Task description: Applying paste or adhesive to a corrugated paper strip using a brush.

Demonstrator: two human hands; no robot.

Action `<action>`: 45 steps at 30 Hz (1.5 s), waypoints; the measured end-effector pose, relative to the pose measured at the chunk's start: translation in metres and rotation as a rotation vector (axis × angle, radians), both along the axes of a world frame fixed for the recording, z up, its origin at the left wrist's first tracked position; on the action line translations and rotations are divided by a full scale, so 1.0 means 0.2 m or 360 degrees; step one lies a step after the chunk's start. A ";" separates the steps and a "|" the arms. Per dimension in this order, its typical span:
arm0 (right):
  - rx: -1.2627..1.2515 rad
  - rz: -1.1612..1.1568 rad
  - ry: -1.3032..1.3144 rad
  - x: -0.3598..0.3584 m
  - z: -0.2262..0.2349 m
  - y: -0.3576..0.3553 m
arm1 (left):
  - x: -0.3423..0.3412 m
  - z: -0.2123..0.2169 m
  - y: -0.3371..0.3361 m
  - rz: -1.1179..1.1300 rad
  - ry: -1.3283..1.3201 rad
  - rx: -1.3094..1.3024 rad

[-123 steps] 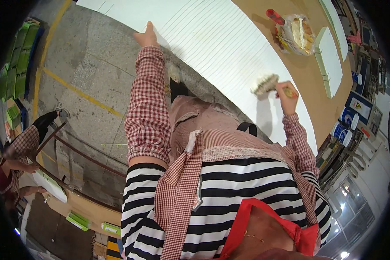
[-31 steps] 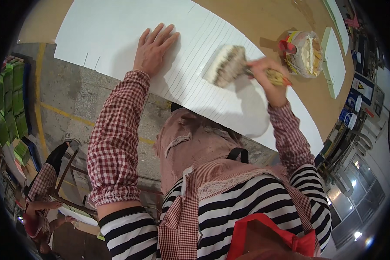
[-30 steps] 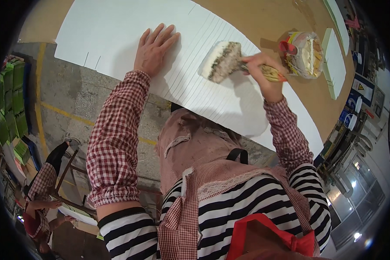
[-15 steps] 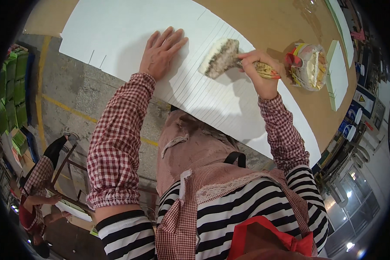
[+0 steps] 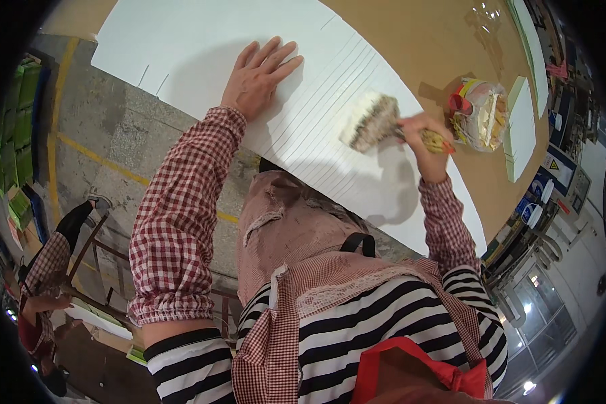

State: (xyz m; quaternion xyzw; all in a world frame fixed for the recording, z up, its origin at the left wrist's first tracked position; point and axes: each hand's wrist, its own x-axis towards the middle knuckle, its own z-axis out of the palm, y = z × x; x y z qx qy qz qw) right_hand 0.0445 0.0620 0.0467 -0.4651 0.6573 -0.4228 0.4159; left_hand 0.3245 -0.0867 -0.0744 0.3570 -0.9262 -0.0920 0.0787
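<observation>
A large white sheet (image 5: 202,40) with a row of close parallel lines covers the near part of the brown table. My left hand (image 5: 256,79) lies on it with the fingers spread, holding nothing. In my right hand (image 5: 425,138) is the handle of a wide brush (image 5: 372,124). Its pale, dark-streaked bristles rest on the lined part of the sheet, to the right of my left hand. To the right of the brush stands a glue tub (image 5: 486,114), its mouth smeared with a pale paste.
The brown table top (image 5: 411,34) stretches beyond the sheet. At its right lies a stack of white pieces (image 5: 520,128). Stacked green items (image 5: 23,128) stand at the far left. A person (image 5: 44,303) works at lower left, beside a metal frame.
The brush has moved right and toward me across the lined sheet in my right hand. My left hand has shifted slightly right and stays spread on the sheet.
</observation>
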 end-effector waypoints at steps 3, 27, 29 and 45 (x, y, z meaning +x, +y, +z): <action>-0.0037 0.0038 0.0126 0.05 0.10 0.00 | 0.03 0.00 0.01 0.0009 -0.0030 0.0002; -0.0127 0.0025 0.0010 0.21 0.09 -0.25 | 0.01 0.00 0.01 -0.0005 -0.0035 -0.0015; -0.0200 0.0042 -0.0013 0.21 0.04 -0.29 | 0.00 0.00 0.01 -0.0008 -0.0016 0.0000; 0.0009 0.0083 0.0093 0.15 0.07 -0.24 | 0.02 0.02 0.01 -0.0012 0.0053 0.0042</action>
